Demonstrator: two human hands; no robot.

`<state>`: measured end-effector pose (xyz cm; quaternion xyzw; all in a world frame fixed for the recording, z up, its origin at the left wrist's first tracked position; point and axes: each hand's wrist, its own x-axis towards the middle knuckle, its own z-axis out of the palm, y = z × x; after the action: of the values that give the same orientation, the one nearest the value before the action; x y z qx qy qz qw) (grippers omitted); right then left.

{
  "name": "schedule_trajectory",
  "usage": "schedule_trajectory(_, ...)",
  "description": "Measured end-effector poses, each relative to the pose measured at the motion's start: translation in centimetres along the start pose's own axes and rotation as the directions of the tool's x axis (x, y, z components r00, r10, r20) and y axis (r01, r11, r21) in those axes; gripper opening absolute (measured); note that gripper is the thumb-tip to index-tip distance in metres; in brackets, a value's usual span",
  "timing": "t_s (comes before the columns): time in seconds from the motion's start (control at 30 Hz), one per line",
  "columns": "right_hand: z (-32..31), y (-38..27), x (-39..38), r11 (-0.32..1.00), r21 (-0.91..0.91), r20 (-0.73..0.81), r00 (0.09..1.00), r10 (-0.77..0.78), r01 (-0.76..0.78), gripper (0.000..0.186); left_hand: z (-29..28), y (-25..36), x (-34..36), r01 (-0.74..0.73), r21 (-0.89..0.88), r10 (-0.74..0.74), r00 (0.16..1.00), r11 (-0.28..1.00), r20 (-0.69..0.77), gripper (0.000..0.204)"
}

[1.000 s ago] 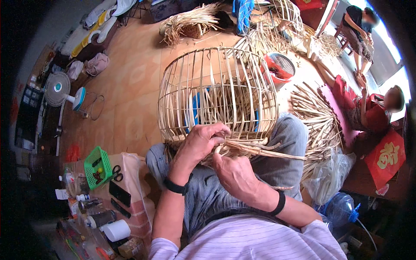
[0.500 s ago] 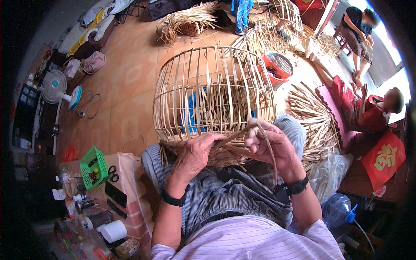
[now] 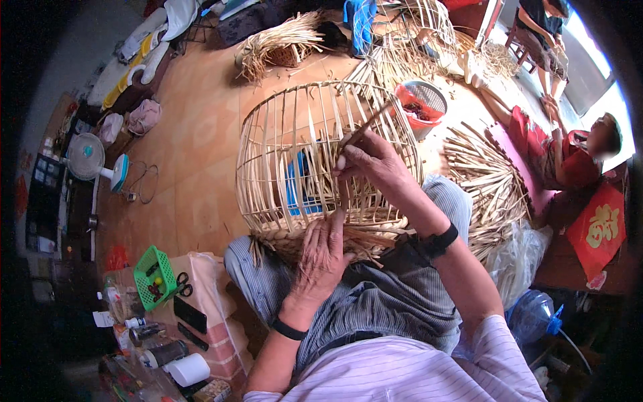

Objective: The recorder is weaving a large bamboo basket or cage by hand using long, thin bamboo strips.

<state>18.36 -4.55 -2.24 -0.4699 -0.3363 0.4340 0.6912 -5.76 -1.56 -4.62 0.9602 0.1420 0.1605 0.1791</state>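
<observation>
A wicker basket frame (image 3: 256, 175) of pale upright slats and thin hoops lies across my lap, its woven band towards me. My left hand (image 3: 318, 258) rests on this band, fingers stretched out and thumb apart, its fingertips by the lower end of a brown strip. Above the band, my right hand (image 3: 375, 164) is closed around that flat brown strip (image 3: 368, 122), whose free end slants up to the right. Loose strip ends stick out below the weave. Through the slats show a blue object (image 3: 295, 181) and more strips.
At right lies a fan of cut strips (image 3: 485, 167), near a seated person in red (image 3: 576, 157). A red basket (image 3: 418, 110) stands beyond the frame. On my left, a covered table (image 3: 224, 335) holds a green basket (image 3: 153, 278), scissors (image 3: 184, 285) and a phone (image 3: 190, 315).
My right hand has moved up and left, drawing the brown strip upward across the slats. My left hand has shifted slightly lower and its fingers have straightened along the weave.
</observation>
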Motion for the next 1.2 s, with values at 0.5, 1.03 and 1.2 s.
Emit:
schedule_trajectory(0.5, 1.7, -1.0, 0.8, 0.135, -0.978, 0.125, 0.960, -0.249, 0.162, 0.010, 0.7, -1.0, 0.1, 0.020, -0.043, -0.019, 1.000, 0.999, 0.010, 0.114)
schedule_trajectory(1.03, -3.7, 0.5, -9.4, 0.962, 0.232, -0.309, 0.928, 0.210, -0.141, 0.024, 1.7, -1.7, -0.4, -0.059, 0.138, 0.065, 0.997, 0.989, -0.040, 0.119)
schedule_trajectory(1.2, -3.6, 1.7, -14.7, 0.969, 0.109, -0.232, 0.942, 0.242, -0.222, 0.021, 0.6, -1.6, 0.0, -0.073, 0.123, 0.068, 0.997, 0.990, 0.038, 0.120)
